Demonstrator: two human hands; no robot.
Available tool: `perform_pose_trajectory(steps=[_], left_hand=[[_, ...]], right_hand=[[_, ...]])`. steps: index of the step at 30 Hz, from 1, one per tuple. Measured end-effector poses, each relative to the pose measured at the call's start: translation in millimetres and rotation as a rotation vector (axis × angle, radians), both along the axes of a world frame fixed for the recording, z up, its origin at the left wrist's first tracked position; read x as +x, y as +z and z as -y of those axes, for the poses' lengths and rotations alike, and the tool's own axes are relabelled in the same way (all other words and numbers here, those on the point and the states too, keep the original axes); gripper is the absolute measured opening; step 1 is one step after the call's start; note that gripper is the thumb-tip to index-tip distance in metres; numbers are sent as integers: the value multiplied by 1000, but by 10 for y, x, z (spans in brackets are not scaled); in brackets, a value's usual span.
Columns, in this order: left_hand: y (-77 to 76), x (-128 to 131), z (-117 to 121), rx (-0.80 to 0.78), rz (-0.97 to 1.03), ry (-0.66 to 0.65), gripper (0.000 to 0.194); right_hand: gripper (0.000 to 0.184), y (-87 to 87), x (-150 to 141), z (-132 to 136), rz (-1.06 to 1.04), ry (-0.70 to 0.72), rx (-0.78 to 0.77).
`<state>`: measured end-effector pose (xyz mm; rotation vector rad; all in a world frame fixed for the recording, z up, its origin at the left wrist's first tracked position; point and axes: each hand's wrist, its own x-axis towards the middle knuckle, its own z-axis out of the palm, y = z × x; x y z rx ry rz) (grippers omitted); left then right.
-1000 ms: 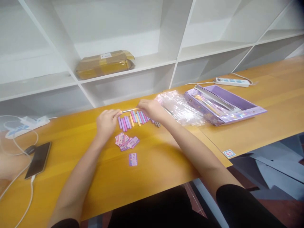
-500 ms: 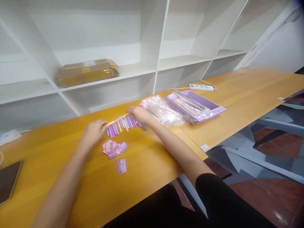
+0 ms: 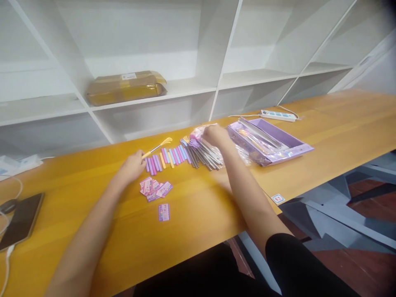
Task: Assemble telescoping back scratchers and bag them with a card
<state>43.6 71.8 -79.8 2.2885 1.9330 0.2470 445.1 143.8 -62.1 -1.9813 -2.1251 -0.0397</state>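
My left hand [image 3: 133,166] is closed on the yellow handle of a back scratcher [image 3: 155,148], whose metal rod and yellow claw head point up to the right. Beside it lies a row of purple, pink, blue and yellow handles [image 3: 175,156]. My right hand [image 3: 215,134] is over the far end of a pile of metal rods [image 3: 202,154], by the clear plastic bag [image 3: 243,154]. Its fingers curl downward and are mostly hidden, so what they hold does not show. Purple claw heads [image 3: 194,143] show at its left. Several pink and purple cards [image 3: 154,189] lie nearer me.
An open purple box [image 3: 297,149] with wrapped items stands at the right. Behind it is a power strip [image 3: 278,115]. One single card [image 3: 163,212] lies in front. A dark tablet-like device [image 3: 24,222] is at the left. A taped parcel [image 3: 126,87] sits on the shelf.
My right hand has let go of the back scratcher's far end and moved right to the rods and bag. The claw head and rod pile are now uncovered. My left hand keeps its hold.
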Motion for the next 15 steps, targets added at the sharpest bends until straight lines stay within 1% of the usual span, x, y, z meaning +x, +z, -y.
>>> perform_pose_trajectory(steps=[2,3,6,7,9,12,13,15], left_hand=[[9,14,8,-12,0,37,24],[14,17,11,-17,2,56,24],[21,13,19,-32,12,102,23],[20,9,20,-36,19,111,23],[12,2,21,-45,35,114,21],[-8,-1,13,-56,68,108,20],[-16,-2,8,-58,81,107,21],[-33,-6,-1,-58,109,109,24]], right_hand=[[34,-1,284,-62,44,-117,-49],[39,-11,405,-84,63,-156,-89],[55,-98,646,-106,93,-207,-228],[55,-144,689,-100,93,-211,-268],[48,-245,747,-79,83,-213,-320],[33,-359,830,-48,51,-217,-322],[33,-376,866,-42,40,-222,-308],[42,-385,946,-35,26,-238,-258]])
